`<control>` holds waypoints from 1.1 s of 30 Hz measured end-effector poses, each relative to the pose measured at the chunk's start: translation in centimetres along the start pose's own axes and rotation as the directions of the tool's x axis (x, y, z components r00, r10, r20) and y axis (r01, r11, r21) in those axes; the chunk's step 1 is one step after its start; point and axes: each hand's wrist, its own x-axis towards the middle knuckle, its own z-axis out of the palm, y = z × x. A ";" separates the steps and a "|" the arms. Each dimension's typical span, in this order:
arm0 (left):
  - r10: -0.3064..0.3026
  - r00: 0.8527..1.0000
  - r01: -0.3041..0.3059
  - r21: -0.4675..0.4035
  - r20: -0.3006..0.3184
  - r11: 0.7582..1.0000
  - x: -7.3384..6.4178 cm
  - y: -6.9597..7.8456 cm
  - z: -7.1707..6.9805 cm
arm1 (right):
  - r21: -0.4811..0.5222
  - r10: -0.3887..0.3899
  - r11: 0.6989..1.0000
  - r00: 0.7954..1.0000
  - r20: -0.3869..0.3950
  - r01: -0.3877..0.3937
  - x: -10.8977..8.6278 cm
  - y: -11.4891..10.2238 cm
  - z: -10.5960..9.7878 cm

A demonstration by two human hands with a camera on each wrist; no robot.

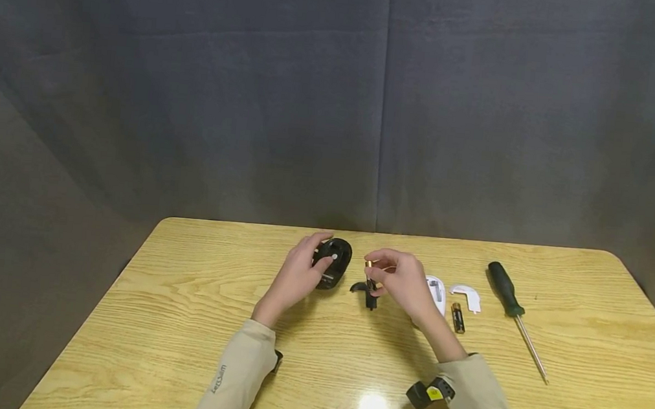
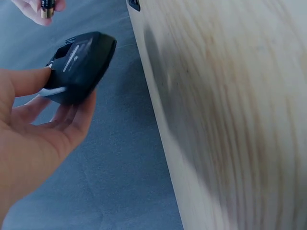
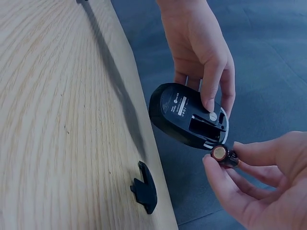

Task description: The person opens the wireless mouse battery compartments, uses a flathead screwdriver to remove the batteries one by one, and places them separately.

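Note:
My left hand (image 1: 299,272) grips a black computer mouse (image 1: 339,257) above the table, its underside facing me. In the right wrist view the mouse's battery compartment (image 3: 204,128) is uncovered and its thumb side is pressed by my left thumb. Between thumb and fingertips my right hand (image 1: 405,283) pinches a battery (image 3: 225,155) with a copper-coloured end, close to the mouse's edge. Below that hand, a black battery cover (image 3: 146,189) lies on the table.
On the wooden table (image 1: 177,321), right of my right hand, lie a white mouse (image 1: 437,291) partly hidden by my wrist, a white cover (image 1: 468,296) and another battery (image 1: 458,318). A screwdriver (image 1: 509,295) with a dark green handle lies farther right. A grey curtain (image 1: 242,106) hangs behind.

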 end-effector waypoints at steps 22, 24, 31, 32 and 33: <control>-0.151 0.982 0.158 -0.051 0.115 0.986 -0.2 -0.8 0.5 | -0.288 0.163 0.950 0.977 0.137 -0.118 -1.2 1.1 -1.2; -0.165 0.978 0.172 -0.047 0.126 0.984 -0.2 -1.0 0.5 | -0.324 0.165 0.940 0.975 0.147 -0.110 -1.3 1.2 -1.1; -0.199 0.966 0.201 0.003 0.165 0.980 -0.1 -1.2 0.7 | -0.443 0.166 0.893 0.975 0.146 -0.086 -1.5 1.7 -0.8; -0.203 0.963 0.205 0.010 0.175 0.979 -0.1 -1.1 0.7 | -0.460 0.164 0.884 0.976 0.142 -0.082 -1.6 1.8 -0.8; -0.209 0.960 0.209 0.019 0.184 0.978 -0.1 -1.1 0.7 | -0.474 0.163 0.877 0.977 0.138 -0.079 -1.6 1.8 -0.7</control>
